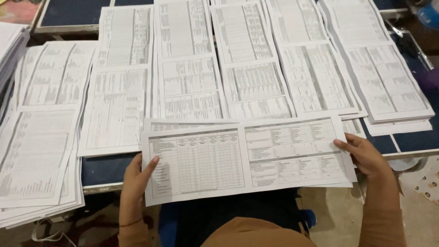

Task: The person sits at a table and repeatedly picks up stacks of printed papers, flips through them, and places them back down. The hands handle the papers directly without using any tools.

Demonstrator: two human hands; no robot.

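While the person stands at the table edge, this is how things lie from left to right:

Far-left stack: a thick pile of printed sheets [9,45] at the picture's edge, only partly in view.
Left piles: two piles of printed sheets [41,137], one behind the other, the nearer one hanging over the front of the table.
Table: a dark blue top with a pale rim [103,167], nearly covered in rows of paper.
Left hand: the left hand [137,180] is clamped on the left end of the held sheets, thumb on top of the page and the other fingers hidden beneath it; a thin band sits on the wrist.
Held sheets: a wide landscape bundle of printed sheets [247,158], gridded tables on the top page, held level between both hands just over the table's front edge, its far edge overlapping the piles behind.
Middle piles: four columns of table-printed pages [192,68] side by side behind the held bundle.
Right hand: the right hand [363,153] grips the bundle's right end, thumb pressed on the top page, fingers curled under.
Right pile: a thicker pile of pages [388,87], fanned a little, near the table's right end.
Far right: a dark metal tool [411,43] on the blue top beside that pile; what kind I cannot tell.
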